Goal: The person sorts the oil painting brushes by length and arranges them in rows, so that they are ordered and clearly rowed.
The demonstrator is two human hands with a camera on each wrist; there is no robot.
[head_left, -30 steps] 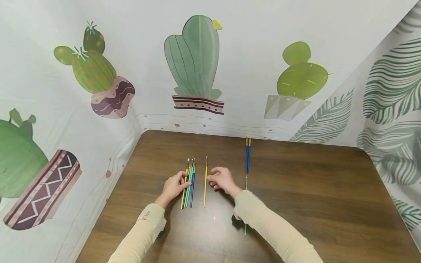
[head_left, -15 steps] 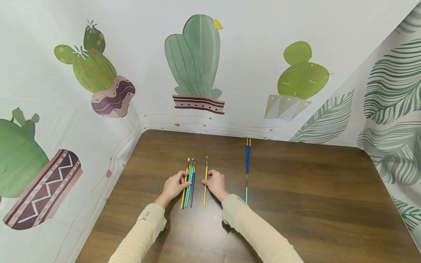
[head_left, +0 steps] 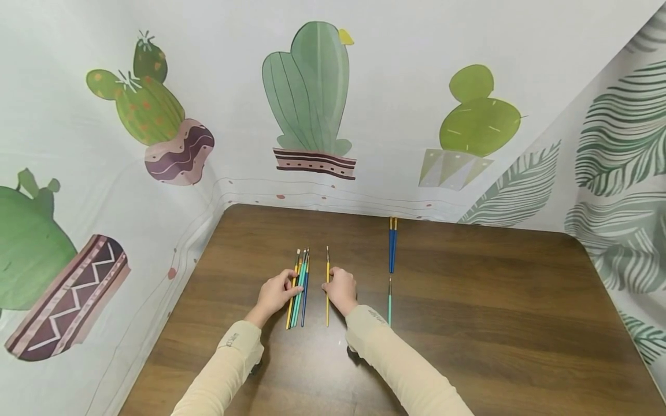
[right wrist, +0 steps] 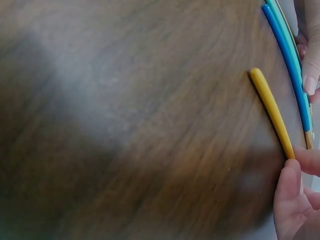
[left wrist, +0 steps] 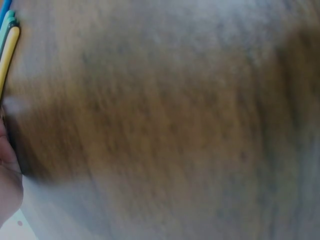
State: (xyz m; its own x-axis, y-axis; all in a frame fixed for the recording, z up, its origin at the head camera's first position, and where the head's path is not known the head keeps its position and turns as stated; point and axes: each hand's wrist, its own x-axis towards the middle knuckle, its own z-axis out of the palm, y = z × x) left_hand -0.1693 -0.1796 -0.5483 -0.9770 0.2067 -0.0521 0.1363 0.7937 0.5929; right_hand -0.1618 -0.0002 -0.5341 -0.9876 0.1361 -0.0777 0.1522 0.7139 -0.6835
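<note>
On the brown table, my left hand (head_left: 274, 296) holds a bundle of several paintbrushes (head_left: 296, 311) with yellow, teal and blue handles, bristles toward the wall. A little to the right, thumb and finger of my right hand (head_left: 342, 290) pinch a single yellow paintbrush (head_left: 327, 311) near its middle. The right wrist view shows that pinch on the yellow handle (right wrist: 272, 110), with a blue handle (right wrist: 286, 52) of the bundle beyond it. Only the edge of my left hand (left wrist: 9, 192) and some handle ends (left wrist: 8, 50) show in the left wrist view.
Two blue paintbrushes (head_left: 392, 248) lie side by side at the table's back edge. Below them lies a teal paintbrush (head_left: 389, 303), its lower end hidden by my right sleeve (head_left: 395, 352). A cactus-print cloth (head_left: 385, 115) hangs behind the table (head_left: 494, 300).
My right hand has moved left onto the single yellow paintbrush and pinched it. That brush has shifted slightly right and stands straighter in view. My left hand has stayed on the bundle.
</note>
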